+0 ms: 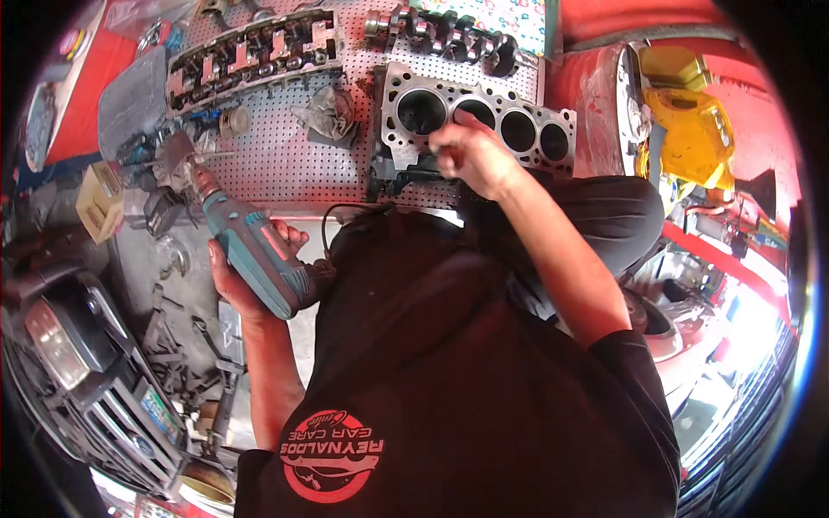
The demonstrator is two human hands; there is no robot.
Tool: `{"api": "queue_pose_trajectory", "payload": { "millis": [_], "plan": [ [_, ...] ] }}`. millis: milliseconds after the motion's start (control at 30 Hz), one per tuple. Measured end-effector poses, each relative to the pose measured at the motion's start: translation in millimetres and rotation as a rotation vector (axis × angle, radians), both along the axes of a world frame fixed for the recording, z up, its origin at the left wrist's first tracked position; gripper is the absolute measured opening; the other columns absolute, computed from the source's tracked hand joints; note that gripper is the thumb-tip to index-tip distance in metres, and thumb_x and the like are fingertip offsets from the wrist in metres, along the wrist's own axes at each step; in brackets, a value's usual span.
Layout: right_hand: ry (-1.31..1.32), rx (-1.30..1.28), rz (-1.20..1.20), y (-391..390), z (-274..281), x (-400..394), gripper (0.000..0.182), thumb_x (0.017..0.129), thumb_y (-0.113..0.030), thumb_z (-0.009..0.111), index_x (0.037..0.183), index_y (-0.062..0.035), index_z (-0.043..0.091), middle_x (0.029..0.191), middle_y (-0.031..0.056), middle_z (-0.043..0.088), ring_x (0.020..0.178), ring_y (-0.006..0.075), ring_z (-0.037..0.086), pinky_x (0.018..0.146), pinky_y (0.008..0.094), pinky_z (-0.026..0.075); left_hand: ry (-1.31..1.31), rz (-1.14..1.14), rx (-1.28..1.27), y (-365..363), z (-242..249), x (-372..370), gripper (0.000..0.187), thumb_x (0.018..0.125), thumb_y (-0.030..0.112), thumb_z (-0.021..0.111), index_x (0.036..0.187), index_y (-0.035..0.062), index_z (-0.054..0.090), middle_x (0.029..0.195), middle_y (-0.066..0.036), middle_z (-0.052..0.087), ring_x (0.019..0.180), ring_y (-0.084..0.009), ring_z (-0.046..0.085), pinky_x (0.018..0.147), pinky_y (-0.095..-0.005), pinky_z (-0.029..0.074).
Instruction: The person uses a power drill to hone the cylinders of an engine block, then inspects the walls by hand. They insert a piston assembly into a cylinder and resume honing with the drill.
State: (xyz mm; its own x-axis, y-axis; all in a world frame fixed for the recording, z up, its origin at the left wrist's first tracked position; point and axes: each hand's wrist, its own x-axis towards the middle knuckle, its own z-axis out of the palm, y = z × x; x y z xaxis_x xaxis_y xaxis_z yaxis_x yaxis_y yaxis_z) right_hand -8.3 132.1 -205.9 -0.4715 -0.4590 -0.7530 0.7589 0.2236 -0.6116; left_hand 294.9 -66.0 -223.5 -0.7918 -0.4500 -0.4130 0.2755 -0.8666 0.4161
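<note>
My left hand (250,268) is wrapped round the body of a green power drill (259,250), whose chuck points up and left toward the perforated board. A flat attachment sits at the chuck's end. Over the near edge of a grey engine block (481,121) is my right hand (471,154), between the first two of its large round bores. The fingers of that hand are curled, and whatever they hold, if anything, is too small to make out. The block lies at the board's right side with its bores facing up.
A cylinder head (253,59) and a crankshaft (445,39) lie on the perforated board (268,160). Crumpled plastic (326,112) rests between them and me. A yellow container (691,134) stands at the right, a small cardboard box (100,201) at the left. Tools lie on the floor.
</note>
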Motion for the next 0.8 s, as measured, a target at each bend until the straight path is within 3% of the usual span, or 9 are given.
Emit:
{"api": "queue_pose_trajectory", "payload": {
  "millis": [67, 100, 167, 233, 467, 567, 600, 700, 800],
  "plan": [
    [-0.04, -0.114, -0.3, -13, -12, 2, 0.021, 0.089, -0.004, 0.066, 0.107, -0.0059, 0.056, 0.085, 0.0079, 0.063, 0.064, 0.014, 0.051, 0.058, 0.031, 0.04, -0.02, -0.03, -0.012, -3, 1, 1, 0.089, 0.092, 0.078, 0.045, 0.126, -0.0026, 0.057, 0.109, -0.021, 0.064, 0.102, -0.0368, 0.062, 0.1, -0.0565, 0.046],
    [-0.036, -0.186, -0.419, -16, -21, 2, 0.014, 0.088, -0.003, 0.066, 0.089, -0.008, 0.053, 0.085, 0.0086, 0.064, 0.064, 0.0148, 0.05, 0.059, 0.031, 0.04, -0.03, -0.048, -0.019, -5, 2, 1, 0.089, 0.092, 0.078, 0.045, 0.126, -0.0025, 0.057, 0.109, -0.021, 0.064, 0.102, -0.0368, 0.062, 0.1, -0.0565, 0.046],
    [-0.042, -0.252, -0.555, -27, -22, 6, 0.016, 0.088, -0.002, 0.066, 0.09, -0.0076, 0.051, 0.085, 0.009, 0.064, 0.065, 0.015, 0.051, 0.059, 0.0307, 0.04, -0.04, -0.084, -0.033, -9, 6, -2, 0.09, 0.09, 0.08, 0.045, 0.124, -0.0024, 0.058, 0.11, -0.021, 0.063, 0.102, -0.0366, 0.062, 0.1, -0.0564, 0.046],
    [-0.057, -0.315, -0.607, -34, -20, 11, 0.035, 0.086, 0.002, 0.066, 0.107, -0.0114, 0.04, 0.091, 0.0098, 0.063, 0.065, 0.0151, 0.05, 0.059, 0.0314, 0.041, -0.027, -0.122, -0.024, -13, 8, -4, 0.09, 0.09, 0.08, 0.046, 0.124, -0.0024, 0.058, 0.111, -0.02, 0.063, 0.103, -0.0365, 0.061, 0.101, -0.0563, 0.046],
    [-0.039, -0.43, -0.556, -21, -15, 19, 0.04, 0.088, 0.0, 0.067, 0.106, -0.0151, 0.034, 0.092, 0.0082, 0.065, 0.067, 0.0142, 0.056, 0.06, 0.033, 0.044, -0.073, -0.248, -0.035, -25, 11, -15, 0.095, 0.089, 0.082, 0.045, 0.13, -0.0027, 0.055, 0.114, -0.02, 0.061, 0.108, -0.0368, 0.059, 0.105, -0.0575, 0.043],
    [-0.055, -0.453, -0.557, -17, -14, 20, 0.044, 0.088, 0.0, 0.067, 0.118, -0.0122, 0.037, 0.092, 0.0085, 0.065, 0.067, 0.0145, 0.057, 0.06, 0.0328, 0.045, -0.08, -0.27, -0.047, -25, 16, -25, 0.095, 0.089, 0.082, 0.045, 0.132, -0.0026, 0.053, 0.113, -0.02, 0.061, 0.107, -0.037, 0.06, 0.105, -0.0579, 0.043],
    [-0.04, -0.407, -0.596, -15, -11, 25, 0.058, 0.088, -0.001, 0.066, 0.136, -0.0079, 0.034, 0.091, 0.0089, 0.065, 0.067, 0.0149, 0.057, 0.06, 0.0315, 0.045, -0.078, -0.277, -0.05, -24, 17, -29, 0.095, 0.089, 0.082, 0.045, 0.133, -0.0026, 0.052, 0.113, -0.02, 0.061, 0.107, -0.0371, 0.06, 0.105, -0.058, 0.043],
    [-0.097, -0.437, -0.553, -5, -21, 27, 0.074, 0.089, -0.001, 0.066, 0.148, -0.0053, 0.023, 0.091, 0.0097, 0.066, 0.066, 0.0152, 0.057, 0.06, 0.0315, 0.046, -0.118, -0.264, -0.034, -21, 16, -36, 0.095, 0.09, 0.081, 0.045, 0.134, -0.0028, 0.052, 0.113, -0.019, 0.062, 0.106, -0.0371, 0.06, 0.104, -0.0579, 0.044],
    [-0.114, -0.428, -0.52, -7, -32, 25, 0.071, 0.089, -0.001, 0.068, 0.144, -0.0061, 0.024, 0.091, 0.0097, 0.067, 0.066, 0.0149, 0.06, 0.058, 0.0309, 0.049, -0.112, -0.318, -0.046, -16, 22, -46, 0.095, 0.09, 0.081, 0.045, 0.134, -0.0032, 0.053, 0.112, -0.02, 0.062, 0.106, -0.0372, 0.06, 0.104, -0.058, 0.044]
  ]
}}
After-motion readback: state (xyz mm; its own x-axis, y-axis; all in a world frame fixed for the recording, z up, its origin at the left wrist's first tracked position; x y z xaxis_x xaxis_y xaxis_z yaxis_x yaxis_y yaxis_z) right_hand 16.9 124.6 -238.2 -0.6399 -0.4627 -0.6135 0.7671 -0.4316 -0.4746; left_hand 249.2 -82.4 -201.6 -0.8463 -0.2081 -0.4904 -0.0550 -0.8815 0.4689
